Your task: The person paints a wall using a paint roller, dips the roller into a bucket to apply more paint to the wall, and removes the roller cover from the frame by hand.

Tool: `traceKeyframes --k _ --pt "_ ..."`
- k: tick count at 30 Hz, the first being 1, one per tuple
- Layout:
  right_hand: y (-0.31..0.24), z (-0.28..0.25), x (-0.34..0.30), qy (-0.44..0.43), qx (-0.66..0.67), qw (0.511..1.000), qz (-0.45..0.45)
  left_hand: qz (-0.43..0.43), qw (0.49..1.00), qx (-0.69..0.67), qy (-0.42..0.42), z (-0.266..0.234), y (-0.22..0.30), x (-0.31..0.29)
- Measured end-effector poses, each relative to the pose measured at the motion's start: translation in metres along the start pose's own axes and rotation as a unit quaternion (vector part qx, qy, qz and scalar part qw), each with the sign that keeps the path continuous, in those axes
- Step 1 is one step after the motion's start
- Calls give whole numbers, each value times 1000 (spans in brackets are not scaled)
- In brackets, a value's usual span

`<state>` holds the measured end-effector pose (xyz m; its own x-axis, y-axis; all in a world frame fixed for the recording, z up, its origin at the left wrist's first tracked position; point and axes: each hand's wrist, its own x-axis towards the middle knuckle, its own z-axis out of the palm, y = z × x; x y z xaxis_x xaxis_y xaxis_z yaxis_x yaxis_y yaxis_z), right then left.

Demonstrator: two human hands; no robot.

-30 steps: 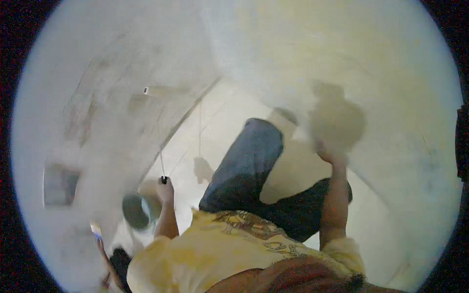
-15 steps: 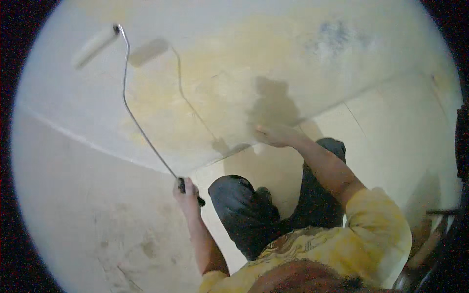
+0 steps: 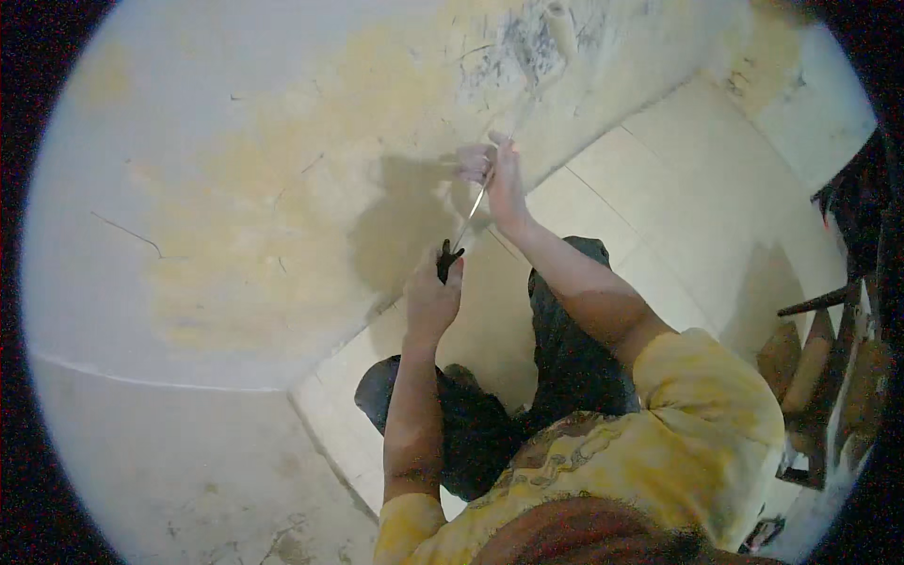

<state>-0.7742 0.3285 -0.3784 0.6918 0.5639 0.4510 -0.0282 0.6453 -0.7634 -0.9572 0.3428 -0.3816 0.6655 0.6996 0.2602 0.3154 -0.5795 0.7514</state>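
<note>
A paint roller slants up across the wall in front of me. My left hand point(image 3: 434, 297) is closed around its black handle point(image 3: 450, 262). Higher up, the thin metal rod point(image 3: 476, 210) passes through my right hand point(image 3: 499, 179), whose fingers curl about it. Beyond that hand the pale roller sleeve point(image 3: 562, 33) is up by a dark, scuffed patch on the wall; whether it touches the surface I cannot tell. The wall point(image 3: 282, 188) is whitish with broad yellow patches and a few thin cracks.
Light floor tiles point(image 3: 603, 188) meet the wall along a slanting edge. My bent knees in dark trousers point(image 3: 574, 320) are close below my hands. A second, stained wall point(image 3: 188, 452) stands at the left. Brown wooden furniture point(image 3: 819, 367) is at the right, beside a dark object point(image 3: 857, 198).
The roller has swung from the upper left to the upper right. My left hand rose and moved right with the handle. My right hand, empty before, now holds the rod. The view has shifted.
</note>
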Motion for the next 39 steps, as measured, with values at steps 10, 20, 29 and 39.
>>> traceKeyframes --k 10,20,29,39 --pt "29 45 -13 229 226 873 368 -36 971 171 -163 -49 -60 -16" --pt "-26 43 1 126 4 982 142 16 980 92 -177 -33 -50 -43" --pt "-89 78 -13 48 -59 995 71 -25 991 -92 -91 -40 -7 -48" --pt "-167 114 -27 -222 -226 941 -118 70 962 -211 159 21 48 -44"
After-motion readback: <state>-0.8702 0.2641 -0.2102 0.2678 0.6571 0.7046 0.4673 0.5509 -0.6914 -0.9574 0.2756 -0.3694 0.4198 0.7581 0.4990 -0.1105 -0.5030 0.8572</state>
